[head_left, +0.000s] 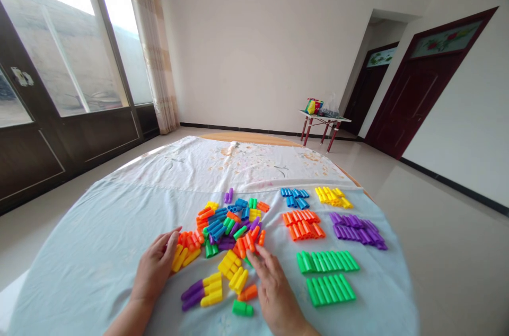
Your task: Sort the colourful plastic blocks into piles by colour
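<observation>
A loose pile of coloured plastic tube-shaped pieces [226,243] lies in the middle of the cloth, in orange, yellow, blue, green and purple. My left hand [155,262] rests at the pile's left edge, fingers extended, against orange pieces [191,240] and yellow pieces [180,258]. On the other side, my right hand [274,285] has its fingers apart, the fingertips at a joined orange group [245,245]. Below the pile lie a yellow-and-purple group [202,291], a single orange piece [248,292] and a green piece [242,308].
Sorted by colour at the right are blue rows [295,197], yellow rows [333,196], orange rows [303,224], purple rows [358,230] and green rows [330,276]. A pale cloth [99,235] covers the round table. A small side table [326,116] with bags stands behind.
</observation>
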Tool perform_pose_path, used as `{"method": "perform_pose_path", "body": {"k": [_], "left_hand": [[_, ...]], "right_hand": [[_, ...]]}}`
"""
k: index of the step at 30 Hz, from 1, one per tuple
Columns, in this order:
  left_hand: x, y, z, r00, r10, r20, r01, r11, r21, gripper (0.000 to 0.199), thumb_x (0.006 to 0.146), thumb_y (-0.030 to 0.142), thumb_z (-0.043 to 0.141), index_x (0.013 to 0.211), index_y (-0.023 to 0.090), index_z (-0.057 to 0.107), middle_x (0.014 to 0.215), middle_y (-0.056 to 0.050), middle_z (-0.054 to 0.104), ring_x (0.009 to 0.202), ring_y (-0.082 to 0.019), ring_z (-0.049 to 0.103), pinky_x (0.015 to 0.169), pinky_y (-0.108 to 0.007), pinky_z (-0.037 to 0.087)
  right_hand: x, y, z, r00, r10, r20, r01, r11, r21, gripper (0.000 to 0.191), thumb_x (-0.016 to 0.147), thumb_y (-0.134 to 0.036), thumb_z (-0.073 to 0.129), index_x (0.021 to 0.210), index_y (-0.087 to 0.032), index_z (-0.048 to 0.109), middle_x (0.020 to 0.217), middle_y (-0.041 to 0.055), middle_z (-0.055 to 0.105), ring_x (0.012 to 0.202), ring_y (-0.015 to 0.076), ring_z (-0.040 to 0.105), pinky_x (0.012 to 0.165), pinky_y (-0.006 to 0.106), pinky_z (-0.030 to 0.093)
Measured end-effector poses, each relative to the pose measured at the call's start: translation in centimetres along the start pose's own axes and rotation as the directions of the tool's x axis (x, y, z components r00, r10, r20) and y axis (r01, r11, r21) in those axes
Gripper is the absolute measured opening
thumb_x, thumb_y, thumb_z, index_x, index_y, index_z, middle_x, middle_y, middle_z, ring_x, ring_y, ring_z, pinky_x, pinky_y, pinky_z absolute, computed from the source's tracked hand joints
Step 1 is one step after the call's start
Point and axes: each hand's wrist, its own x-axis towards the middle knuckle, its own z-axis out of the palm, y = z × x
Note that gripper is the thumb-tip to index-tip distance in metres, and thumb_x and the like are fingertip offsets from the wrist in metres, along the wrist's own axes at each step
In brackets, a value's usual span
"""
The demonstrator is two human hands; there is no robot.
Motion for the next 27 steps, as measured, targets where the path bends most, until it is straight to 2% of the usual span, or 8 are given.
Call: {"method": "perform_pose_path", "body": {"k": [4,7,12,17,19,23,27], "left_hand": [[-0.2,0.2,-0.2,1.0,-0.002,-0.01,0.002,1.0,-0.028,0.049,0.075,0.056,0.042,0.097,0.02,0.067,0.095,-0.003,0.071,0.088,-0.019,0.064,0.073,-0.023,0.05],[-0.4,0.5,-0.5,1.0,-0.018,-0.008,0.018,0.998,-0.056,0.051,0.073,0.058,0.042,0.097,0.02,0.068,0.092,-0.004,0.071,0.087,-0.02,0.065,0.072,-0.023,0.051],[-0.7,1.1,-1.0,0.991,-0.125,0.053,0.133,0.976,-0.174,0.056,0.067,0.062,0.047,0.099,0.021,0.067,0.091,-0.003,0.072,0.09,-0.022,0.064,0.068,-0.024,0.053],[-0.9,1.2,-1.2,0.955,-0.253,0.153,0.287,0.914,-0.287,0.066,0.061,0.068,0.049,0.107,0.022,0.063,0.1,-0.003,0.07,0.098,-0.027,0.061,0.051,-0.025,0.053],[-0.9,1.2,-1.2,0.95,-0.27,0.157,0.306,0.901,-0.307,0.068,0.06,0.069,0.05,0.107,0.022,0.063,0.103,-0.003,0.069,0.099,-0.027,0.06,0.055,-0.026,0.054],[-0.9,1.1,-1.4,0.963,-0.245,0.115,0.267,0.928,-0.261,0.067,0.057,0.068,0.051,0.101,0.02,0.066,0.099,-0.003,0.07,0.096,-0.025,0.062,0.069,-0.026,0.053],[-0.8,0.8,-1.4,0.97,-0.207,0.126,0.228,0.955,-0.191,0.064,0.057,0.066,0.049,0.096,0.02,0.068,0.104,-0.004,0.069,0.099,-0.026,0.061,0.076,-0.028,0.052]], "right_hand": [[-0.2,1.1,0.9,0.999,-0.03,0.014,0.03,0.999,-0.042,0.088,0.057,0.007,0.035,0.136,-0.031,0.033,0.134,0.0041,0.045,0.116,0.0253,0.049,0.097,0.046,0.042],[-0.3,1.9,1.2,0.997,-0.074,-0.018,0.074,0.997,-0.001,0.089,0.054,0.006,0.036,0.135,-0.031,0.036,0.132,0.0029,0.048,0.115,0.0233,0.051,0.097,0.041,0.043],[-0.2,2.6,1.1,0.994,-0.069,-0.082,0.074,0.995,0.062,0.085,0.055,0.006,0.036,0.131,-0.032,0.043,0.125,0.0009,0.055,0.111,0.0185,0.054,0.095,0.032,0.045],[-0.3,2.5,1.2,0.997,-0.034,-0.067,0.036,0.999,0.02,0.081,0.058,0.007,0.036,0.13,-0.03,0.045,0.128,0.0015,0.053,0.115,0.0187,0.051,0.099,0.034,0.041],[-0.2,2.0,1.1,0.998,-0.004,-0.062,0.005,1.0,0.004,0.079,0.059,0.006,0.037,0.129,-0.03,0.046,0.128,0.002,0.053,0.115,0.0194,0.051,0.1,0.036,0.04],[-0.1,1.5,1.1,0.994,0.061,-0.095,-0.064,0.997,-0.032,0.076,0.059,0.006,0.036,0.126,-0.029,0.05,0.126,0.0028,0.055,0.114,0.0194,0.052,0.099,0.036,0.041],[-0.1,2.7,1.9,0.989,-0.018,-0.148,0.005,0.996,-0.089,0.074,0.059,0.004,0.038,0.125,-0.028,0.051,0.122,0.0035,0.058,0.11,0.0197,0.055,0.095,0.032,0.045]]}}
